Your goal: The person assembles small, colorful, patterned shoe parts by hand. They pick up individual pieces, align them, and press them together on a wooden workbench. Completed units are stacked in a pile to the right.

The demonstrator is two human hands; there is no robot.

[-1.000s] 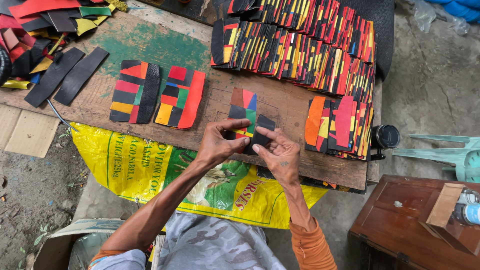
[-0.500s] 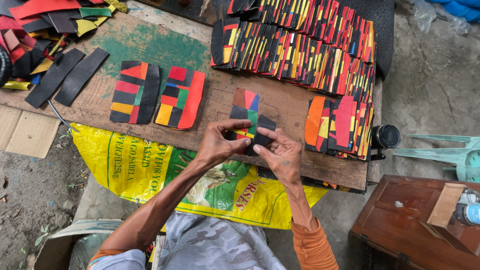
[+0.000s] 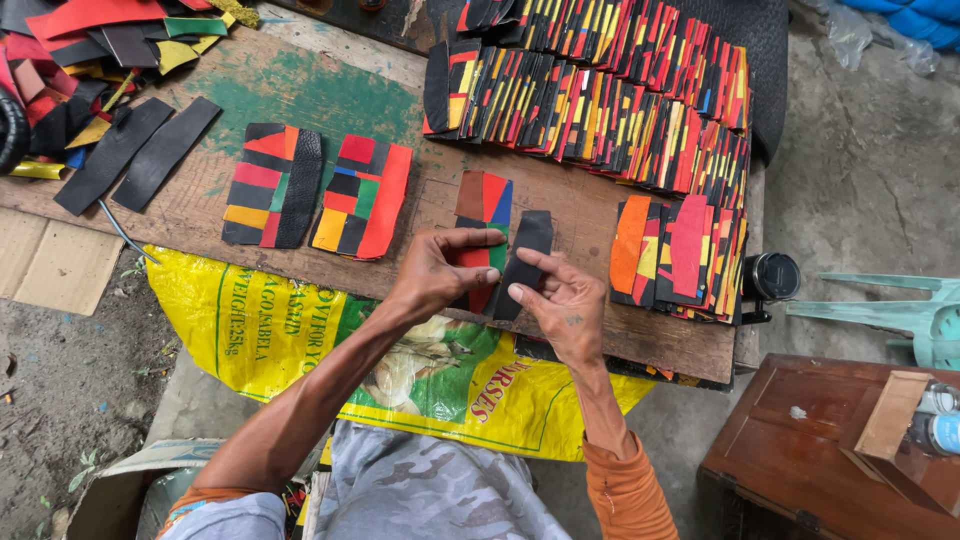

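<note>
Pinching black strip (image 3: 524, 262) beside patchwork panel (image 3: 481, 225) on bench (image 3: 330, 95): right hand (image 3: 563, 308); left hand (image 3: 446, 270) presses panel. Yellow printed sack (image 3: 275, 335) hangs below bench edge.

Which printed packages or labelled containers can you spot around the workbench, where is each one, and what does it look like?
Printed sack: hangs off the bench's front edge below the left hand; yellow, with green, red and white print.
Two bottles: far right, on the brown cabinet; light caps, blue labels.
Cardboard sheet: far left, on the ground; plain tan.
</note>
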